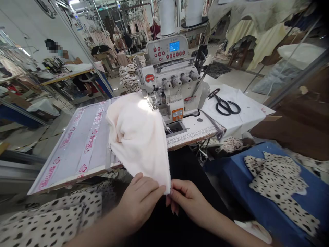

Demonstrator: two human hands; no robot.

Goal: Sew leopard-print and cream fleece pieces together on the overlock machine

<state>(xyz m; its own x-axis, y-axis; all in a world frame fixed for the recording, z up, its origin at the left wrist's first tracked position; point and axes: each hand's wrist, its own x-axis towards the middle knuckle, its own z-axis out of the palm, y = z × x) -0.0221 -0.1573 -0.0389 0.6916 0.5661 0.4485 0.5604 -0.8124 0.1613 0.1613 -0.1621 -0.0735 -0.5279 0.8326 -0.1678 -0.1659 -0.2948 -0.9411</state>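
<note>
A pale cream, plush piece of fabric point(141, 137) runs from the lit needle area of the overlock sewing machine point(174, 82) down over the table's front edge. My left hand point(140, 199) is closed on its lower edge, fingers lying over the cloth. At the bottom right corner of the fabric, my right hand point(189, 202) pinches the edge between thumb and fingers. Both hands are close together, in front of the machine and below table height. The fabric's upper end is at the presser foot, where glare hides the detail.
Black scissors point(224, 103) lie on white cloth right of the machine. Spotted fabric pieces point(280, 185) rest on a blue surface at right, and more spotted fabric point(51, 219) is at lower left. Thread cones point(167, 17) stand behind the machine. Another person sits at a far-left table.
</note>
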